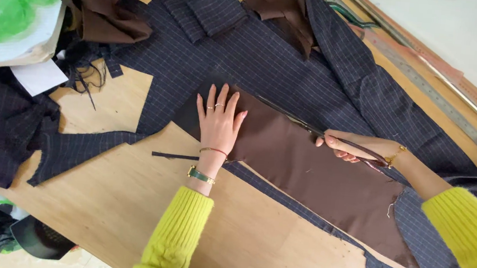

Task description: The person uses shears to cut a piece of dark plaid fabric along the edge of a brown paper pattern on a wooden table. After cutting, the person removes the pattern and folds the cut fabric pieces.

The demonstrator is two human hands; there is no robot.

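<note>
The left hand [219,120] lies flat on a brown cloth piece [316,170], near its top end. Its fingers are spread a little apart and press the cloth down. The brown piece lies on top of a big dark striped cloth [291,69], and both lie on a wooden table [127,199].

The right hand [359,147] is closed around the handles of long scissors [303,124]. The blades point toward the left hand and run along the upper edge of the brown piece. I think the blades are almost shut, but they are thin and dark, so it is hard to tell.

Both arms wear fuzzy yellow sleeves [173,238] (the left wrist has a green watch [201,175] too). More brown scraps [105,4] sit at the top. A green plastic bag [0,0] is in the top left corner. A long metal ruler [430,82] lies along the far side of the table.
</note>
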